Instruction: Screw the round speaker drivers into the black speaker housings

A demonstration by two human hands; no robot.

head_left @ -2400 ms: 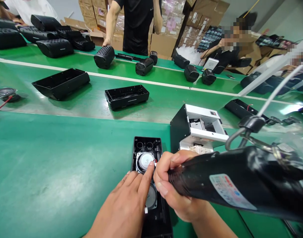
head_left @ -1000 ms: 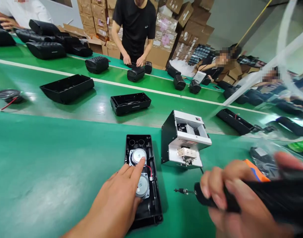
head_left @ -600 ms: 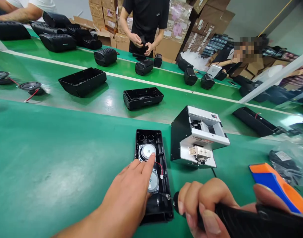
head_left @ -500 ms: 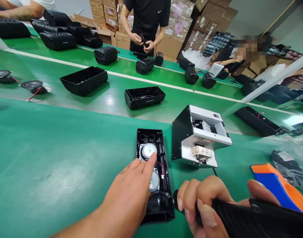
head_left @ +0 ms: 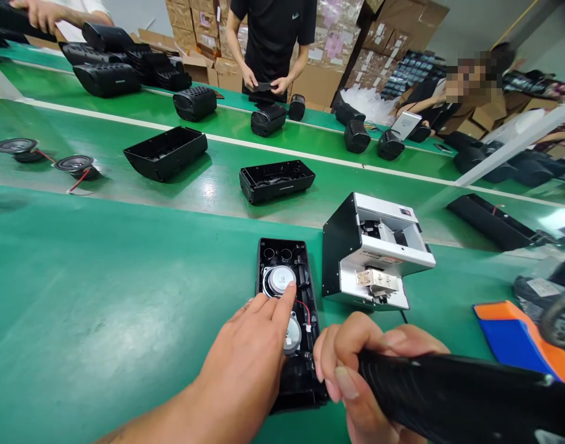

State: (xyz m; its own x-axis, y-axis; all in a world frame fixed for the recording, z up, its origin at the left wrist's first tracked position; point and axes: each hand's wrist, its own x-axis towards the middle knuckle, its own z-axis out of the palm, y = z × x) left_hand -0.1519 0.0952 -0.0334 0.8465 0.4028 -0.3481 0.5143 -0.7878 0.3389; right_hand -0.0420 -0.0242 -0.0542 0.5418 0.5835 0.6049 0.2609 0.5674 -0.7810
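A long black speaker housing lies on the green bench with its inside facing up. Two round speaker drivers sit in it, an upper one and a lower one, along with a red wire ending in a white plug. My left hand lies across the housing, fingers stretched out, its index fingertip on the upper driver. My right hand is wrapped round a black electric screwdriver. The screwdriver's tip end is beside the lower driver's lower right corner; my fingers partly hide it.
A silver and black screw feeder stands right of the housing. Beyond are two open housings and loose drivers. An orange and blue holder lies at right. Across the line, a person in black handles a dark part.
My right hand and the screwdriver have moved up and left, closer over the housing's edge. My left hand keeps its place on the driver. The view has shifted slightly.
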